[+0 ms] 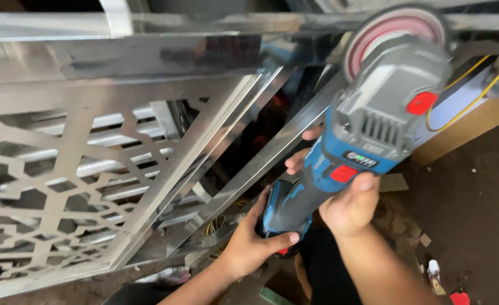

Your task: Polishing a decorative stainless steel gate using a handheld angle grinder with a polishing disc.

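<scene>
Seen from the head camera, a blue and grey cordless angle grinder (368,121) is held up in both hands in front of a polished stainless steel gate frame (147,68), its disc (396,31) at the top of the picture close to the frame's upper rail; whether the disc touches the metal cannot be told. The right hand (348,206) is wrapped around the narrow blue neck just behind the grey motor head, thumb lying beside the red switch (344,173). The left hand (252,240) is closed around the lower end of the tool, cupping the battery pack (280,212) from beneath. A cut-out patterned panel (46,192) fills the left of the frame, and slanted steel bars (249,164) run behind the hands. Yellow cables (475,85) loop at the upper right over a wooden board, and scraps lie scattered on the dark floor (469,214). The grinder looks rigid and fairly heavy, its weight split between head and battery, so this two-handed hold at neck and base seems the steady one; the plastic body should give good grip, while the disc and the steel's sharp, slick edges are best kept clear of fingers.
</scene>
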